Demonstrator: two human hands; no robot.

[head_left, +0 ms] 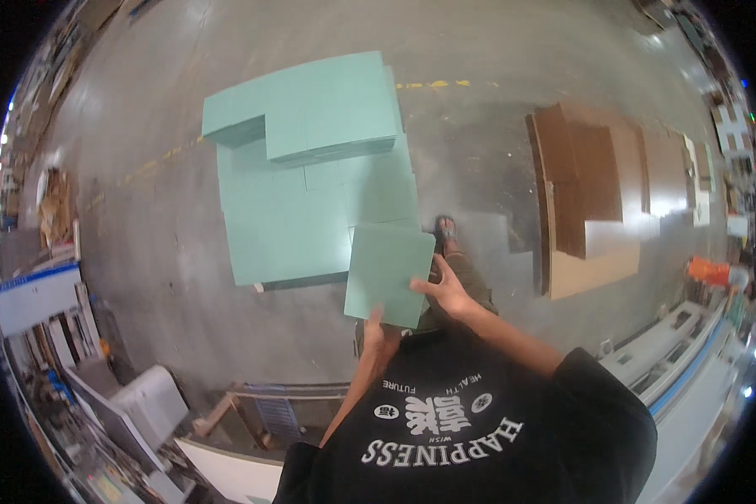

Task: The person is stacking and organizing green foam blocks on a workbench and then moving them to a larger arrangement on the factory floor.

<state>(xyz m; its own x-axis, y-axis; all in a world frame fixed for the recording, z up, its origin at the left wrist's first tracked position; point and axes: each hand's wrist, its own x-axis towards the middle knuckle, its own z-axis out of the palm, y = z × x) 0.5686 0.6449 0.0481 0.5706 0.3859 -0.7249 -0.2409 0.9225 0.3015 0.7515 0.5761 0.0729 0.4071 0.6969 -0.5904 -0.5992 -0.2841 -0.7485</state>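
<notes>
Between the fingers of both hands, holding a single teal panel (388, 273) flat above a concrete floor (160, 244). Gripping the panel's near edge with the left hand (376, 333), thumb lying on top and the other fingers hidden beneath. Pinching the right edge with the right hand (445, 290), fingers closed narrowly on the board and thumb pressing on its face. Hovering just beyond the fingertips, and partly overlapping it, over a large stack of matching teal panels (298, 176), itself stepped into uneven layers. Standing with one sandalled foot (446, 228) just past the right fingers, close to the stack's corner. Lying well off to the right of the right hand, a pile of brown boards (592, 189). Sitting nearer than the left fingers, a wooden frame (252, 403) and a grey machine housing (147, 399).
</notes>
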